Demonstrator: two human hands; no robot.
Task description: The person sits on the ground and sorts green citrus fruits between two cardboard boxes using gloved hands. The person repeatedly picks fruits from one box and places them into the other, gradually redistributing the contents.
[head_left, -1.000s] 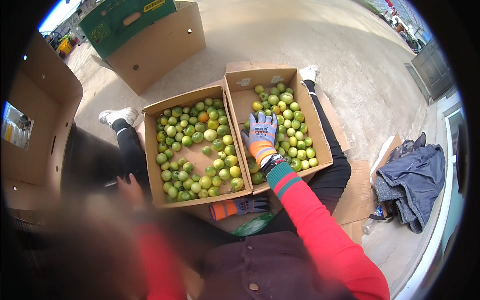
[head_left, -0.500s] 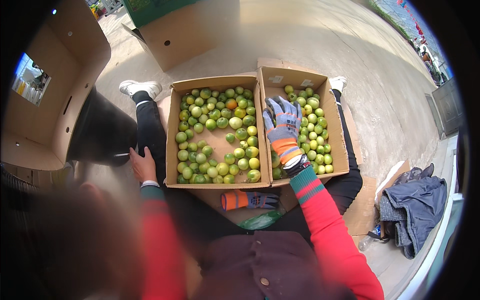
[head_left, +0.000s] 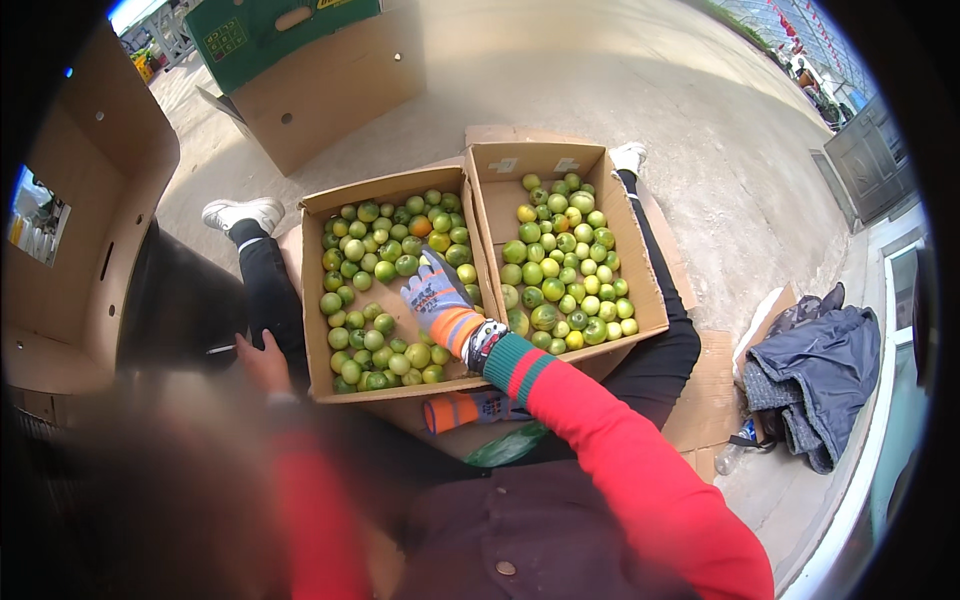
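Green tomatoes (head_left: 357, 228), with a few yellowish or orange ones among them, lie in the left cardboard box (head_left: 345, 393). More tomatoes (head_left: 568, 275) fill much of the right cardboard box (head_left: 640, 325), which stands against it. My right hand (head_left: 440, 290), in a grey and orange work glove, reaches into the left box. Its thumb and fingers are apart above the tomatoes, and no held tomato shows; the glove hides some of the fruit. Off to the left, my bare left hand (head_left: 264, 362) holds a thin white cigarette (head_left: 221, 350) between its fingers, near my leg.
A second work glove (head_left: 470, 408) and green plastic (head_left: 508, 445) lie in front of the boxes. A black bucket (head_left: 170, 300) and a big open carton (head_left: 80, 200) stand at left. A green-and-brown carton (head_left: 310, 85) is beyond; a dark jacket (head_left: 815, 375) lies at right.
My right hand has moved left from the right box into the left box, uncovering tomatoes in the right one. My left hand still holds the cigarette. The whole view has shifted slightly.
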